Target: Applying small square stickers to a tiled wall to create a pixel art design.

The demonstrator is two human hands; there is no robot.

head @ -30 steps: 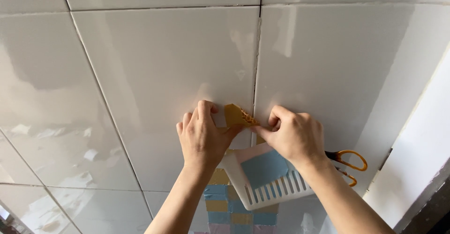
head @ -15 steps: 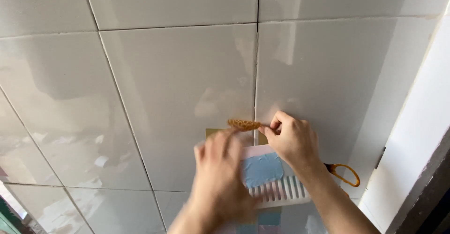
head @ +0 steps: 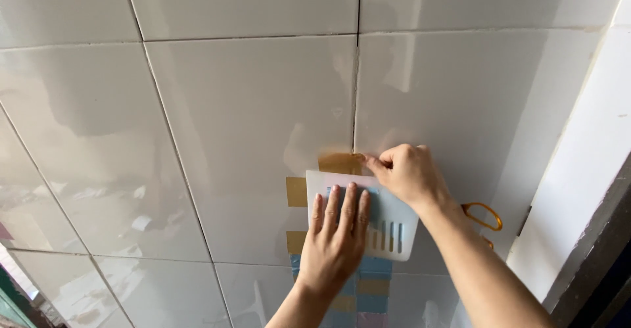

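A white slotted plastic panel [head: 396,231] with a pale blue middle lies against the glossy white tiled wall [head: 250,117]. My left hand [head: 336,234] rests flat on it, fingers spread and pointing up. My right hand [head: 409,174] is at the panel's top edge, its fingertip pressing a strip of brown tape [head: 339,163] onto the tile by the grout line. Two more brown tape pieces, one [head: 296,192] above the other [head: 296,242], stick to the tile along the panel's left side.
Orange-handled scissors [head: 483,217] hang on the wall just right of my right forearm. Blue and tan squares [head: 372,287] cover the tile below the panel. A white window reveal [head: 578,170] and a dark frame border the right side.
My left hand let go of the tape and dropped flat onto the panel. The brown tape, held loose between both hands before, now lies on the tile under my right fingertip.
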